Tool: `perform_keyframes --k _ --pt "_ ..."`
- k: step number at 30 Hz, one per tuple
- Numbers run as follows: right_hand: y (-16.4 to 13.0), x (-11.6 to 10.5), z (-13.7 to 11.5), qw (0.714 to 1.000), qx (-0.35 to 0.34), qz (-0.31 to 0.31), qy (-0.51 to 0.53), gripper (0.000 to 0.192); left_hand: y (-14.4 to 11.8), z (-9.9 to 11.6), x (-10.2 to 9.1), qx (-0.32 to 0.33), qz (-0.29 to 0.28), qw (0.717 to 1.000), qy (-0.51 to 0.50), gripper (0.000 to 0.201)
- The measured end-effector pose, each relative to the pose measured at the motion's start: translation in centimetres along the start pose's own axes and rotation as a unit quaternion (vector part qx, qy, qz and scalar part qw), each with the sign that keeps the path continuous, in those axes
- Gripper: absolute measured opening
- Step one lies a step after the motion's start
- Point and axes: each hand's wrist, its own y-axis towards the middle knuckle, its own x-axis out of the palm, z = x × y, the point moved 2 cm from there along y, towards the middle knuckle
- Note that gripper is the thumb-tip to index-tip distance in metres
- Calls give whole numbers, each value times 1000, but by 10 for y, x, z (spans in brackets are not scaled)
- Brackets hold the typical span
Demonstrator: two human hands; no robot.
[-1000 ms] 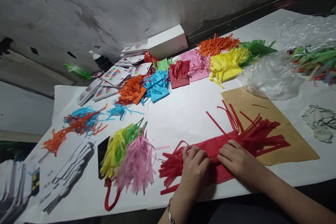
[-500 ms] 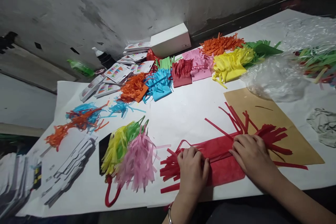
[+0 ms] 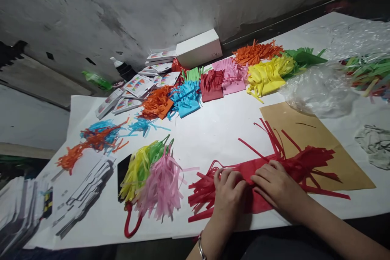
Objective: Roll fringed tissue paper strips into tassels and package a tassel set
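Observation:
Fringed red tissue paper [image 3: 258, 204] lies on the white-covered table in front of me, its cut strips fanning out to the left and right. My left hand [image 3: 230, 195] has its curled fingers on the middle of the red paper, near the left fringe. Close beside it, my right hand [image 3: 278, 189] pinches a rolled fold of the same paper, fingers bent. Part of the fold is hidden under both hands. Left of the red paper rest a pink tassel [image 3: 161, 187] and a yellow tassel [image 3: 134, 174], with a red cord loop [image 3: 128, 227] below them.
Fringed bundles in blue [image 3: 189, 105], dark red [image 3: 212, 89], yellow [image 3: 268, 77] and orange [image 3: 257, 52] line the back. A white box [image 3: 198, 48] stands behind them. Brown paper [image 3: 344, 162] and clear plastic [image 3: 319, 93] lie right. Stacked white cards [image 3: 83, 191] sit left.
My right hand has slid left along the red paper, closer to my left hand. My left hand has shifted slightly right. The right fringe is now gathered into a narrower bunch.

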Motion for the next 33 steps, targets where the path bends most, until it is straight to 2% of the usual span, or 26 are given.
perform_keyframes --k 4,7,12,20,23,27,30,33 --pt "-3 3 1 1000 -20 -9 12 33 1 -2 0 -19 -16 999 -29 17" --pt "-14 -5 13 1000 -11 -6 27 31 -2 -5 -1 -47 -31 998 -38 18" --pt "-31 -21 28 999 11 14 49 23 -8 -5 -2 -42 -20 999 -18 14" --pt "-20 -16 17 985 167 47 18 16 0 -1 6 -98 -35 990 92 15" --pt "-19 -14 14 985 165 53 18 17 3 2 2 -30 -69 993 94 18" --pt "-22 -9 8 996 73 43 19 30 6 7 0 84 -111 983 117 12" --pt "-19 -3 4 999 16 13 -29 27 13 5 3 116 -107 980 125 14" --pt "-11 1 3 999 13 -2 -51 26 16 1 4 115 -89 983 112 14"
